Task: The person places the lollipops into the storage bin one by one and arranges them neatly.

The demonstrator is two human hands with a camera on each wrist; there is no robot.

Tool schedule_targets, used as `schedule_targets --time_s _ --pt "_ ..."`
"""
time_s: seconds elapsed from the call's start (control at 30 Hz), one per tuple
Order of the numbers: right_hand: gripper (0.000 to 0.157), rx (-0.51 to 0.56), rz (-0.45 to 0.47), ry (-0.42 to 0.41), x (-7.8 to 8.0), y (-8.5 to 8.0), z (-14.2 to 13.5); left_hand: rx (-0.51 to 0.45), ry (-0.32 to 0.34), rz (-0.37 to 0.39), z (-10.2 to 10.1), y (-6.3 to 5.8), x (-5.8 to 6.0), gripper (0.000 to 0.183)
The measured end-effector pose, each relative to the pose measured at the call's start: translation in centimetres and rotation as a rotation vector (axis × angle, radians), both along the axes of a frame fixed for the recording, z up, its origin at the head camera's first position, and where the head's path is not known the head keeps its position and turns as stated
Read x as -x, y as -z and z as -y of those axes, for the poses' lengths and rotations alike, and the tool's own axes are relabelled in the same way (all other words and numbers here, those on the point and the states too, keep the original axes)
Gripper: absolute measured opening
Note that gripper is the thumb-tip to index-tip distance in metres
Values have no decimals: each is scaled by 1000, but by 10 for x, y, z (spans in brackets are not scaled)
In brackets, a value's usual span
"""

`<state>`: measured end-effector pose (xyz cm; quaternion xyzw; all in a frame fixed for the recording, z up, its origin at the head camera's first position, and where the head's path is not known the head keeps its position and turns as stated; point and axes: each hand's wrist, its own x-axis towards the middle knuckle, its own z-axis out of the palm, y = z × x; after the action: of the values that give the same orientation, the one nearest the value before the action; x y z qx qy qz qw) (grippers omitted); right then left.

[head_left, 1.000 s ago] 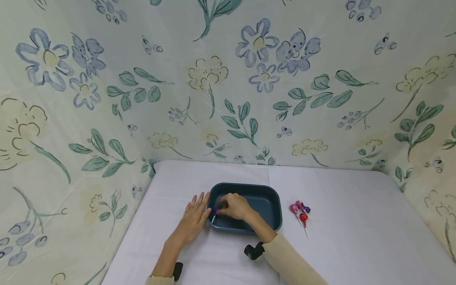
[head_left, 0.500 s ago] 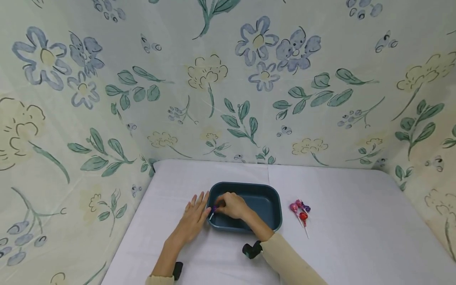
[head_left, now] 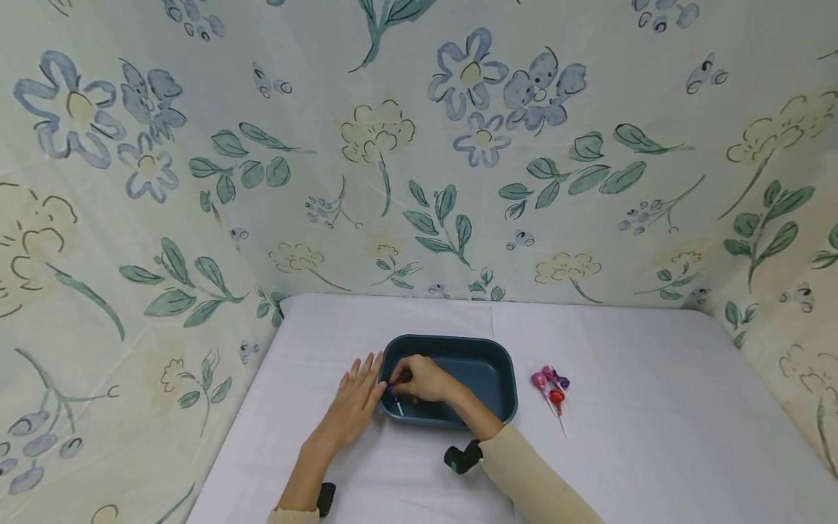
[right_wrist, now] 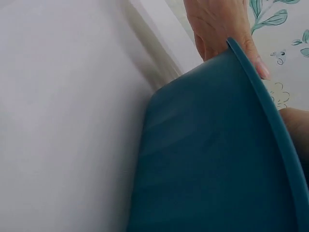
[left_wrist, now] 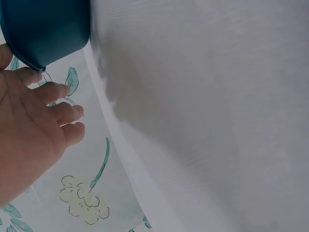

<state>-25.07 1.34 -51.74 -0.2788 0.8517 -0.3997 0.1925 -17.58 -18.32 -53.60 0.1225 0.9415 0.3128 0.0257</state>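
Observation:
A dark teal rectangular tray (head_left: 481, 375) with raised walls sits on the white table. My left hand (head_left: 356, 400) rests against its left side with straight fingers, the thumb at the rim; the left wrist view shows this hand (left_wrist: 34, 111) beside the tray's outer wall (left_wrist: 48, 29). Inside the tray's left end, my right hand (head_left: 422, 378) pinches a purple-wrapped lollipop (head_left: 399, 406), its white stick pointing toward the near wall. The fingers cover most of its head. In the right wrist view the tray's wall (right_wrist: 207, 150) hides most of the right hand.
To the right of the tray lie several lollipops, among them a pink one (head_left: 539, 380), a red one (head_left: 556, 397) and a purple one (head_left: 564, 382). A floral cloth (head_left: 419, 182) hangs behind and beside the white table (head_left: 641, 407).
My right hand has shifted slightly left inside the tray, and the lollipop's stick has swung from pointing left to pointing right at its near end. The left hand stays at the tray's side.

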Motion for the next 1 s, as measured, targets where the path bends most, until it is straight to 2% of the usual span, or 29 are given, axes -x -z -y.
schedule_targets --time_s 0.1,0.2,0.3,0.37,0.47,0.53,0.63,0.77,1.0 --pt "16 -19 -9 -28 0 0 1 -2 1 0 0 0 0 61" --pt "13 -56 -63 -53 -1 0 2 -8 4 -2 0 0 0 61" --pt "10 -69 -124 -45 -1 1 0 -10 5 -3 0 0 0 61" --pt "10 -76 -166 12 -1 2 -1 -11 2 -2 1 0 0 61" --pt "13 -79 -233 149 -1 4 -3 -12 -2 -1 1 0 0 61" --pt "16 -89 -254 245 0 4 -4 -15 -2 -6 1 0 0 61" --pt "20 -84 -266 326 -1 3 -4 -13 -3 -3 0 -1 0 61" --pt "21 -83 -265 350 -1 3 -4 -21 -6 -5 0 -1 0 61" --pt "25 -74 -244 326 0 7 -7 -19 -2 -15 -1 0 -1 61"
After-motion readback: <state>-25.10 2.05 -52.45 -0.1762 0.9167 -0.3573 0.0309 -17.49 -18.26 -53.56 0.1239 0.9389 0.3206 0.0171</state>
